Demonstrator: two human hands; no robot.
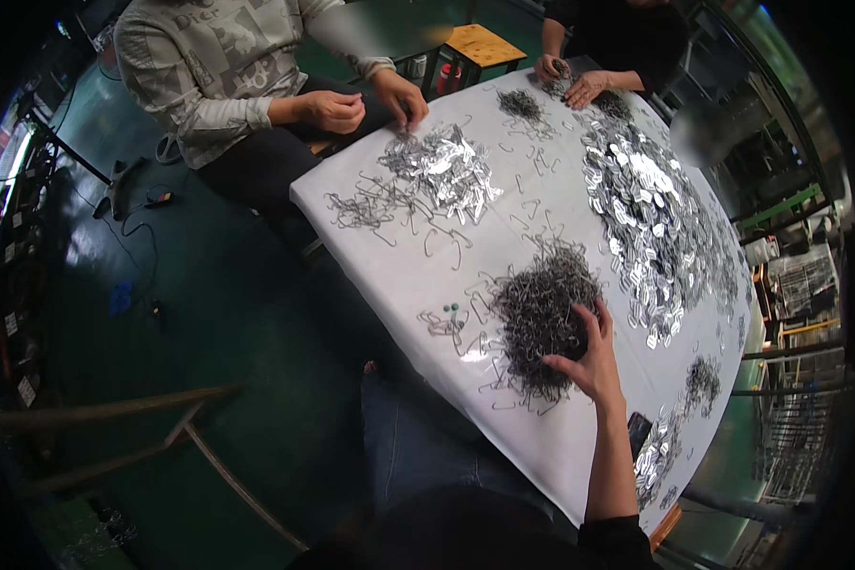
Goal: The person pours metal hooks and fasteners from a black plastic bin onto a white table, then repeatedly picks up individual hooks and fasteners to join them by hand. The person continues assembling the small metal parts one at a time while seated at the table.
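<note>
My right hand [595,367] reaches over a dense heap of small bent wire hooks [534,309] on the white-covered table [389,271]. Its thumb and fingers are spread apart at the heap's right side, touching or just above the wires. No hook can be made out in its grasp. Loose hooks lie scattered around the heap's edges, and a few small green beads [451,309] rest to its left. My left hand does not show; only my jeans-clad leg [418,442] appears below the table edge.
A large spread of flat shiny metal pieces [641,223] covers the table's right side. Metal strips [461,176] and hooks lie before a seated person [223,85] at the far left. Another person's hand [587,89] works at the far end. A dark rectangular object [639,429] sits near my forearm.
</note>
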